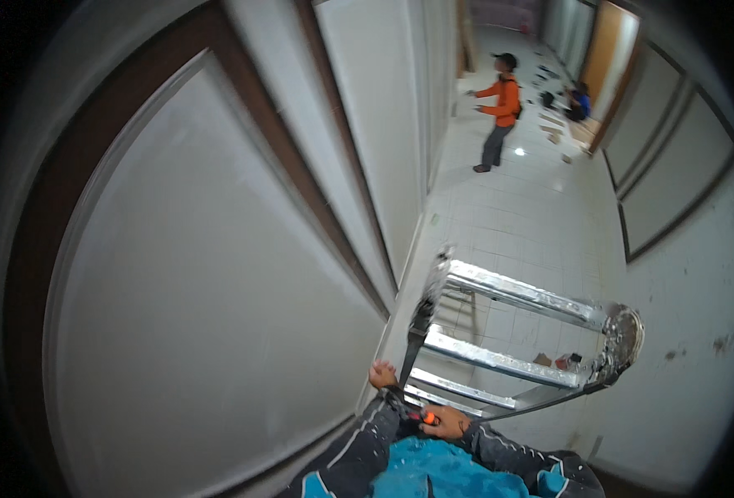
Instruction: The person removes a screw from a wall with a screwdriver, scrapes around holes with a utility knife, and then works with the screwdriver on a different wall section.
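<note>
My left hand (382, 373) is raised beside the white wall panel, its fingers curled closed. Whatever it may hold is too small or hidden to make out. Close in front of my body, my right hand (448, 422) is closed around a tool handle (430, 417) with a bright orange end, near my left sleeve. The rest of that tool is hidden. Just beyond both hands stands an aluminium folding ladder (508, 365), splattered with paint, with a dark strap hanging along its side. The large panel (192, 274), framed by brown strips, fills the left.
A person in an orange top (499, 104) stands farther along the white tiled corridor. Another person (578, 101) is low down near the doorway, by scattered boards (552, 129). Small items (568, 361) lie on the floor beneath the ladder. A stained wall (682, 324) bounds the right.
</note>
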Motion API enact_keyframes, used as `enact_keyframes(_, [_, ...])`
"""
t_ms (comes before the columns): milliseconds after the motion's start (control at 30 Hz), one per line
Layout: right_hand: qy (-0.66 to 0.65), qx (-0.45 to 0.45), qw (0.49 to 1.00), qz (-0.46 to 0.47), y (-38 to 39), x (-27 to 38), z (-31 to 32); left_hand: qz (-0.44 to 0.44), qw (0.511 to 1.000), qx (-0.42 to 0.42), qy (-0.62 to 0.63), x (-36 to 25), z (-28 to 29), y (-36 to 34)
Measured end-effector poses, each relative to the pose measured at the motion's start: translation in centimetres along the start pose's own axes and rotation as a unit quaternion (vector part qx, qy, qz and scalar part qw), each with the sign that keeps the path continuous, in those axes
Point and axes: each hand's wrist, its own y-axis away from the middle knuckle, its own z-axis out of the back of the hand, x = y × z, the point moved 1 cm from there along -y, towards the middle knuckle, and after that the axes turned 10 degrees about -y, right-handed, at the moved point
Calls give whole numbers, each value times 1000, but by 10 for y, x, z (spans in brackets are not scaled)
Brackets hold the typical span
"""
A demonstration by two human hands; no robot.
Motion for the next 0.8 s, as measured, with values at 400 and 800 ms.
enact_keyframes(400, [-232, 177, 955, 53, -84, 130, 35, 143, 917, 99, 359, -118, 113, 73])
enact_keyframes(800, [-436, 205, 873, -68, -107, 176, 30, 140, 900, 220, 349, -165, 95, 167])
